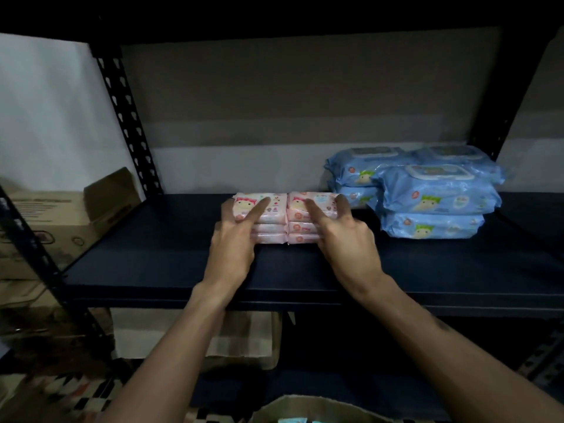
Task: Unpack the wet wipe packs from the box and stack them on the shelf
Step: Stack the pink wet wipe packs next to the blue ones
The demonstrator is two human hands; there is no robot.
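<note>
Dim overall, wall (45, 117) at left brightest, pink packs (274, 216) lit ok, corners v. dark, edges bent by wide-angle lens, left edge blurry

single head-worn wide-angle view, close in, facing forward and slightly down onto the shelf (146, 257).

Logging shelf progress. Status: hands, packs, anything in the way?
Both gripping, left hand and right hand, on the pink packs, two side-by-side stacks on the shelf. Close on their right, blue packs stacked. Nothing blocking.
</note>
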